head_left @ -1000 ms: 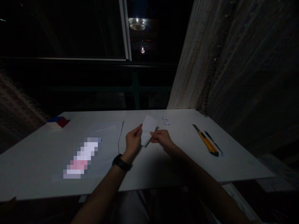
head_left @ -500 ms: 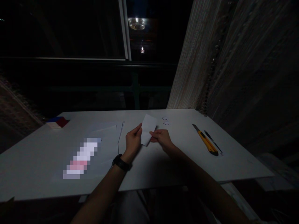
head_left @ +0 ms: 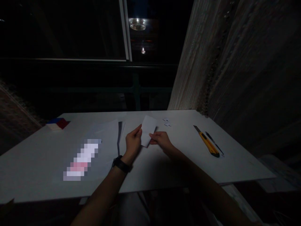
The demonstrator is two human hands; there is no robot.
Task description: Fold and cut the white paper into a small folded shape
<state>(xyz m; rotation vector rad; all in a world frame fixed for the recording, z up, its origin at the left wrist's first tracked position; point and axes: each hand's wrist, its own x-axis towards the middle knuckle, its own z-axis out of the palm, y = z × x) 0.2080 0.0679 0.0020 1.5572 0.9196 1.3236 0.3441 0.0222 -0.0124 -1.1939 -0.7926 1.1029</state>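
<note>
A small white paper slip [head_left: 148,130] is held up over the middle of the white table [head_left: 164,169]. My left hand [head_left: 133,143], with a dark watch at the wrist, pinches its left edge. My right hand [head_left: 161,141] pinches its lower right edge. The slip tilts away from me, with its top corner pointing to the far side.
A stack of white sheets [head_left: 105,138] lies left of my hands. Two tiny paper scraps [head_left: 166,121] lie just beyond the slip. A yellow utility knife [head_left: 207,143] and a black pen [head_left: 214,142] rest at the right. A red and blue block [head_left: 57,123] sits far left. Curtain hangs right.
Both hands and the slip have drifted slightly to the left. The grip on the slip is unchanged.
</note>
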